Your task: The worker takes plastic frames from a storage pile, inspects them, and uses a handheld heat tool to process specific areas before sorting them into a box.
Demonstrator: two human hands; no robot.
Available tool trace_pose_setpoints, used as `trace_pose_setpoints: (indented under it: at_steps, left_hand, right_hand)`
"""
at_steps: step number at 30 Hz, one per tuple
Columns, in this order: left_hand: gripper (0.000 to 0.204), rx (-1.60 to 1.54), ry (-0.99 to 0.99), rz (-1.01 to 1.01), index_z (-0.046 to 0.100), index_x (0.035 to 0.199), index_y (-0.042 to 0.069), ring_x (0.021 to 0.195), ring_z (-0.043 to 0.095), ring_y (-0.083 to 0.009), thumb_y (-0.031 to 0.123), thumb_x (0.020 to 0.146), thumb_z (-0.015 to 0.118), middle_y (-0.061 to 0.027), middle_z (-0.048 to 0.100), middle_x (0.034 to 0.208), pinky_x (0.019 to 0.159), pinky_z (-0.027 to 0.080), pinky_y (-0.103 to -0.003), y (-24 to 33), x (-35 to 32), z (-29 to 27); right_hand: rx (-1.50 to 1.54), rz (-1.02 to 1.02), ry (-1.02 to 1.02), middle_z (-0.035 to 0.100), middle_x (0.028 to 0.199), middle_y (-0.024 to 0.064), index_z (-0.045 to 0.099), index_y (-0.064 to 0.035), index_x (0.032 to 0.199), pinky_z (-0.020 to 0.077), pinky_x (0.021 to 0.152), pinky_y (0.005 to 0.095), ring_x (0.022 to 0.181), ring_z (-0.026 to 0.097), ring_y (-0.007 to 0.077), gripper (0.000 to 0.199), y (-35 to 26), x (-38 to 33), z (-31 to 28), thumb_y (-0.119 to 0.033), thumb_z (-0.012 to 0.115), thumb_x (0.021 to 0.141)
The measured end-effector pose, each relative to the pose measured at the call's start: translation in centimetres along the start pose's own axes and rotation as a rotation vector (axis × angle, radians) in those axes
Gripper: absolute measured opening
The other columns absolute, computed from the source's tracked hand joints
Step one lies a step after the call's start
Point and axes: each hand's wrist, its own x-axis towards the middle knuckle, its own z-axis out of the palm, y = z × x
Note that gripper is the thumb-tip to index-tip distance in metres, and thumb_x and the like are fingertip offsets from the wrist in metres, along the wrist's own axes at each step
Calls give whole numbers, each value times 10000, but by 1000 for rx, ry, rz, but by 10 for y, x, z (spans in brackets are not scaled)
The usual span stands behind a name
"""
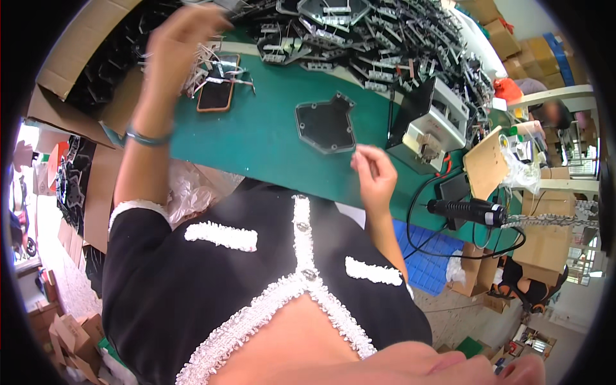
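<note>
Her left hand (183,45) grasps thin white strips far left; right hand (374,174), fingers pinched, hovers near the flat black polygonal plate (325,122) on the green bench (256,138). Better to steady that plate first.

A phone (216,94) lies near the far left of the green desk (269,138). A heap of black frames (385,38) fills its far edge, a white machine (433,122) stands at the right edge, and cardboard boxes (83,58) flank the left.
</note>
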Motion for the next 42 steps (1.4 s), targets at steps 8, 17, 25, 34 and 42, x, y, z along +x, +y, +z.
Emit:
trace_pose_setpoints:
  at_steps: [8,17,25,34,42]
  left_hand:
    - [167,-245,-525,-131,669,965,-6,721,613,-152,123,859,664,-101,660,792,663,490,-283,15,-84,120]
    - [323,-201,-727,-167,642,1045,15,643,563,-124,166,780,750,-71,639,727,601,452,-270,12,-84,100]
    - [196,-52,-715,120,697,954,113,736,555,-142,83,761,673,11,674,989,642,451,-293,-10,-80,113]
    - [113,-139,-450,543,682,876,124,902,585,-185,222,843,639,15,677,993,753,456,-331,-13,-48,113]
    - [226,-136,-747,325,553,964,67,680,586,-256,291,956,521,-103,604,748,643,450,-377,-5,-34,129]
  right_hand:
    - [-540,-560,-83,605,966,89,676,-75,1069,520,683,312,766,618,224,381,-43,54,37,23,746,708]
    - [-582,-563,-184,622,876,66,698,-37,944,511,624,276,681,609,154,245,-46,55,31,-24,786,717]
    - [-383,-338,-353,619,858,67,682,-23,944,502,636,246,689,608,138,221,-49,53,32,-4,760,738]
    - [302,74,-165,609,847,48,596,25,978,504,682,217,734,613,107,218,-40,63,26,43,714,796]
    - [-447,-617,-54,647,897,40,678,11,1042,517,648,226,759,616,116,275,-59,75,27,36,731,773]
